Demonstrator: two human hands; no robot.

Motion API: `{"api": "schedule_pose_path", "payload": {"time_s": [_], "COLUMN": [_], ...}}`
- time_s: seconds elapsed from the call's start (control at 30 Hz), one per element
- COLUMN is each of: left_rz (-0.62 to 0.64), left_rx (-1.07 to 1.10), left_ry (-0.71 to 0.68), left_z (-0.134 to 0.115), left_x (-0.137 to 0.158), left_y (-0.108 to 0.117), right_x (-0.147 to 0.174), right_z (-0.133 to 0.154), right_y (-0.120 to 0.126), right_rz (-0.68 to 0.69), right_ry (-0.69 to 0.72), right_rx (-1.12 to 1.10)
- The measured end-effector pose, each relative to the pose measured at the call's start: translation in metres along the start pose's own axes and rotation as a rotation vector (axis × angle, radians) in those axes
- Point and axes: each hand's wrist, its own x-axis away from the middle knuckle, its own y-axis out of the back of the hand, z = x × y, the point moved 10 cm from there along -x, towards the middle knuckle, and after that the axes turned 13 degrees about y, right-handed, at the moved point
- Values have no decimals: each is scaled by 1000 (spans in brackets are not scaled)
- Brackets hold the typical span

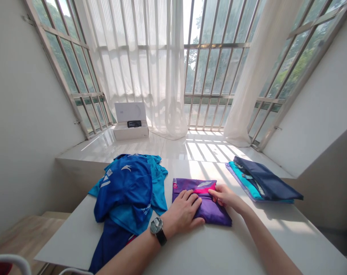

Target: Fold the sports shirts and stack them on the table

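At the lower left, just off the near left corner of the white tabletop, a curved white tube stands with something red behind it, and a wooden surface lies lower down beyond the left edge. The person's hands both meet a folded purple garment near the middle of the tabletop: the left hand is spread flat, palm down, over its left part and hides some of it, a watch on the wrist; the right hand has thumb and fingertips drawn together, pinching the cloth by the pink stripe at its right side. Toward the left edge a loose heap of blue clothes takes up much room, and a navy piece trails from it to the near edge, partly covered by the left forearm. By the right edge lies a folded stack of clothes, navy over turquoise and lavender, one corner jutting toward that edge. Past the far edge, on the sill, an open white box holds a black object, with sheer curtains and barred windows behind.
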Motion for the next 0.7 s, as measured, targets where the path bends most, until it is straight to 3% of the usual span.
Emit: {"api": "schedule_pose_path", "payload": {"time_s": [0.2,0.37,0.7], "left_rz": [23,36,33], "left_rx": [24,27,33], "left_ry": [-35,-20,-15], "left_z": [-1,0,0], "left_x": [1,1,2], "left_y": [-2,-4,-4], "right_x": [1,-2,2], "right_z": [7,1,-14], "right_y": [-3,3,13], "right_rz": [10,-35,-76], "right_ry": [42,63,-49], "right_rx": [-26,147,224]}}
